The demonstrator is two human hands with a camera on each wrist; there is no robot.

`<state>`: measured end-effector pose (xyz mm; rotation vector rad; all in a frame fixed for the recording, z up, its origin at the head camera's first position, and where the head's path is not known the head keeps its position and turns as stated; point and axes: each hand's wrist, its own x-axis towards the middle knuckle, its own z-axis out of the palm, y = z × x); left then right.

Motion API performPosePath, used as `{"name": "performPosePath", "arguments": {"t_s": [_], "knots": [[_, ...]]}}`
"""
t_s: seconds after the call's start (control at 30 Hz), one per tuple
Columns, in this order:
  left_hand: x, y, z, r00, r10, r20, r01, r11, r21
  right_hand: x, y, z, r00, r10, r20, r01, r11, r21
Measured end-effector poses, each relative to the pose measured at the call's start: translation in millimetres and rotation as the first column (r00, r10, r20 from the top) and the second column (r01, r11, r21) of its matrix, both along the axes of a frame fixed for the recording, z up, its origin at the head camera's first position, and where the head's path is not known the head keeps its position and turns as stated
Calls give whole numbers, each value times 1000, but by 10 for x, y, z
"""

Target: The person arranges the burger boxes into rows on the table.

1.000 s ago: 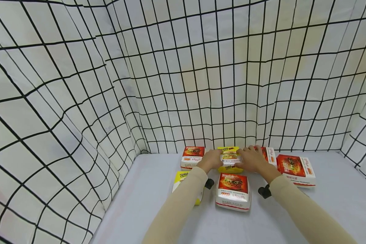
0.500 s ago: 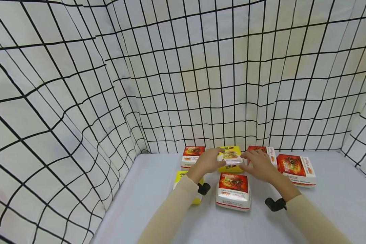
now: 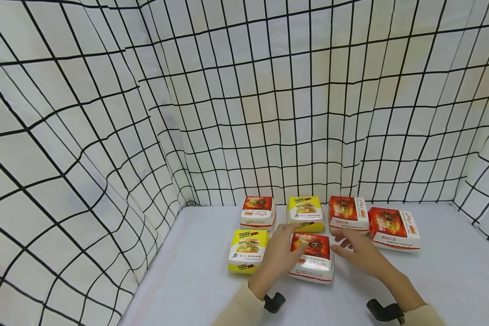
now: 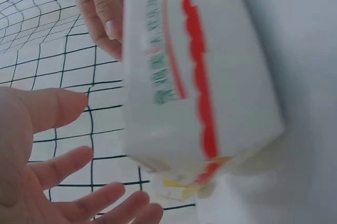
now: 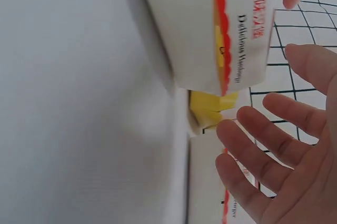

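Observation:
A red-and-white hamburger box (image 3: 314, 269) sits in the middle of the front row on the white table. My left hand (image 3: 280, 251) is at its left side, fingers spread, partly covering that edge in the head view. The left wrist view shows a gap between those fingers (image 4: 108, 197) and the box. On the opposite side is my right hand (image 3: 362, 254), its fingers loosely bent and apart from the box. In the right wrist view, nothing is in the right hand (image 5: 300, 150). A yellow hamburger box (image 3: 305, 213) lies just behind, beyond the left fingertips.
Another yellow box (image 3: 246, 251) is left of my left hand. In the back row are more red-and-white boxes: one at left (image 3: 257, 213), one right of centre (image 3: 347, 213) and one at far right (image 3: 393, 228). White cloth walls (image 3: 252, 113) with black grid lines enclose the table.
Both hands were at the sides of the yellow box in the back row. They have come away from it and moved toward me, to either side of the front red-and-white box.

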<state>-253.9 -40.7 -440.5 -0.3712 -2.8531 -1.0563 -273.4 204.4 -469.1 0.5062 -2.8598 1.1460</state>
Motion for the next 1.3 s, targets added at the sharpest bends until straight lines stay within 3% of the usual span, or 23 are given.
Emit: {"name": "performPosePath", "arguments": {"t_s": [0.2, 0.47, 0.9, 1.3], "knots": [[48, -30, -173, 999, 26, 37, -28, 998, 48, 30, -9, -122, 993, 0, 115, 4, 999, -33], [92, -56, -338, 996, 46, 81, -49, 998, 32, 57, -91, -210, 976, 11, 218, -3, 999, -36], [109, 10, -321, 988, 83, 133, -84, 996, 3, 46, -107, -205, 979, 41, 202, -20, 995, -102], [110, 32, -337, 985, 103, 139, -104, 995, 1, 67, -152, -205, 966, 32, 256, -9, 996, -92]]}}
